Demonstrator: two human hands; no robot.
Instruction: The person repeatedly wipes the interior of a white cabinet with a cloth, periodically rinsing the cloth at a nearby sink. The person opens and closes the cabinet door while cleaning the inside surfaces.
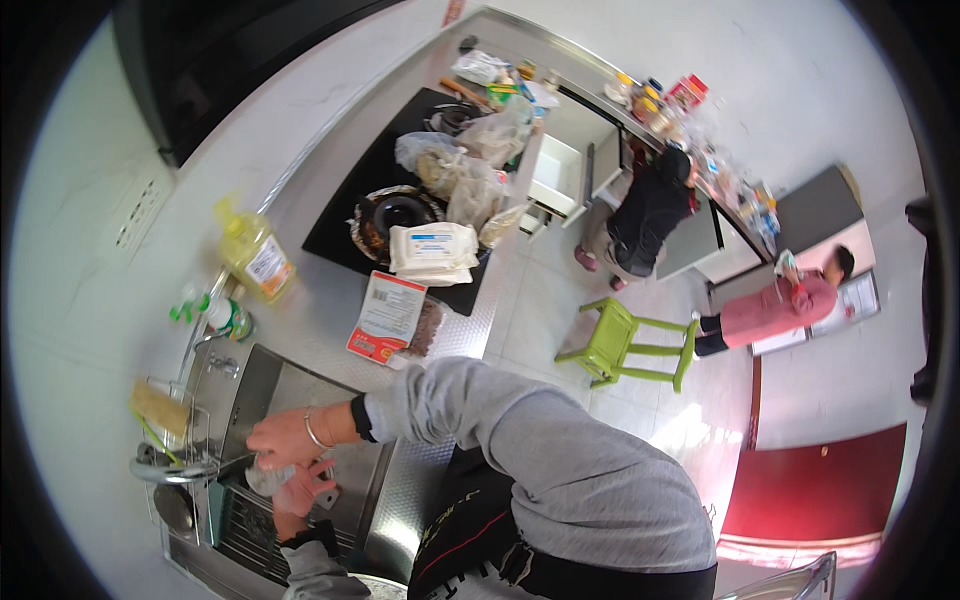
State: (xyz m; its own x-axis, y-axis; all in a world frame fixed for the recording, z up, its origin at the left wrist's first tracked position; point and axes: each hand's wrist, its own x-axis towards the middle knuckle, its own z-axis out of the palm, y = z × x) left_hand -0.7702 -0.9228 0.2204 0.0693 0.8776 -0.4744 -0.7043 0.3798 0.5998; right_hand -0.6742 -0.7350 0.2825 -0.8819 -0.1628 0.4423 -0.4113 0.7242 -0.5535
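Note:
Over the stainless steel sink (311, 390), my right hand (285, 437), with a bangle on the wrist, grips a crumpled greyish-white cloth or pad (268, 478); its exact kind is unclear. My left hand (304, 489) lies just below it in the picture, against the cloth, fingers spread. A curved chrome faucet (176, 471) reaches in beside the hands. Beneath them, a dark drain rack (259, 525) covers part of the basin. A wire caddy (196, 435) at the sink's wall side holds a tan sponge (160, 409).
A yellow soap bottle (259, 259) and spray bottle (229, 319) stand behind the sink. Wipes (433, 251), a printed packet (388, 316) and plastic bags (476, 187) crowd the counter and cooktop. A green chair (626, 341) stands on the floor near two people (649, 214), (780, 311).

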